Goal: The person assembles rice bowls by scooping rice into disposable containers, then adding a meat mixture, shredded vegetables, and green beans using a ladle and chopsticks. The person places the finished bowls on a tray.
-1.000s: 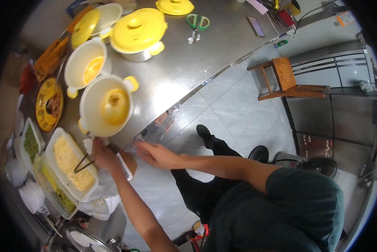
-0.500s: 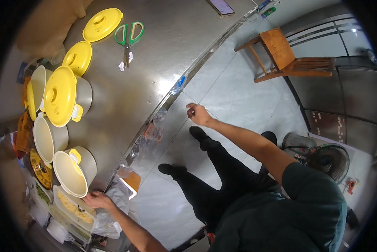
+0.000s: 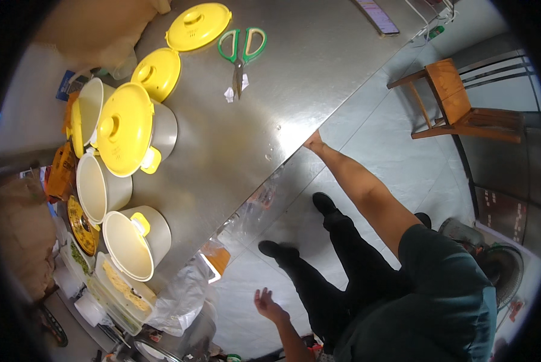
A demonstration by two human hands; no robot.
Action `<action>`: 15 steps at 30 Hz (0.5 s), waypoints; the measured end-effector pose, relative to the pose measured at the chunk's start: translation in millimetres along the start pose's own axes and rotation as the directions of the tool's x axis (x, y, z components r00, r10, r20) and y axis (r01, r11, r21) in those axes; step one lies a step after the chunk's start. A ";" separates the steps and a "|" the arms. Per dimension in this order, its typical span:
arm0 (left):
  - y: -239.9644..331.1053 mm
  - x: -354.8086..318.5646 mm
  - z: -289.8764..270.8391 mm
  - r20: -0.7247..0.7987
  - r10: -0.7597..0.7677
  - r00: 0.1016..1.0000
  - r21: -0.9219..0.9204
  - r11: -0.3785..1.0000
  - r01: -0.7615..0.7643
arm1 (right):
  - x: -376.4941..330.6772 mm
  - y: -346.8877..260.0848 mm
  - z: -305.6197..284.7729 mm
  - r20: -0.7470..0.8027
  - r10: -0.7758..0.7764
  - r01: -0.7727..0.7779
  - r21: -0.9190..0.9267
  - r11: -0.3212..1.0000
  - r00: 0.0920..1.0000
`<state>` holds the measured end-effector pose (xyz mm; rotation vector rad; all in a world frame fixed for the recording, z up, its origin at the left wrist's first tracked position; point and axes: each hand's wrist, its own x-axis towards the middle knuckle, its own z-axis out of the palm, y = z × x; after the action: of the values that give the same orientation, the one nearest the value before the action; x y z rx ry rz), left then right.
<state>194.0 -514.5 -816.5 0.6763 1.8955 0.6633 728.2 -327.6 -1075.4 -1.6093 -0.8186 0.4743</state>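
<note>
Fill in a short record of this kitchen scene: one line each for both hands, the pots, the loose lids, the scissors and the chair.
right hand: resting on the edge of the steel table, holding nothing
left hand: open, in the air over the floor, empty
pots: one covered with a yellow lid; open cream pot nearest the left hand
loose lids: two yellow lids lying flat on the table
scissors: green-handled, on the table, scrap of paper beside them
chair: wooden, on the tiled floor

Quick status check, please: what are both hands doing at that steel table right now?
Right hand on the steel table edge, holding nothing. Left hand open, empty, off the table near the clear plastic bag. Green scissors and lidded yellow pot untouched.
</note>
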 end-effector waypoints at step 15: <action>-18.9 -46.7 7.1 0.277 -0.105 0.955 0.129 0.989 0.072 | 5.4 -55.2 -19.2 0.169 -0.259 0.301 -0.700 0.647 0.951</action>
<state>214.4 -559.3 -803.7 0.7161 1.6953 0.3762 731.8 -334.4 -1017.2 -2.1351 -1.3927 -0.0685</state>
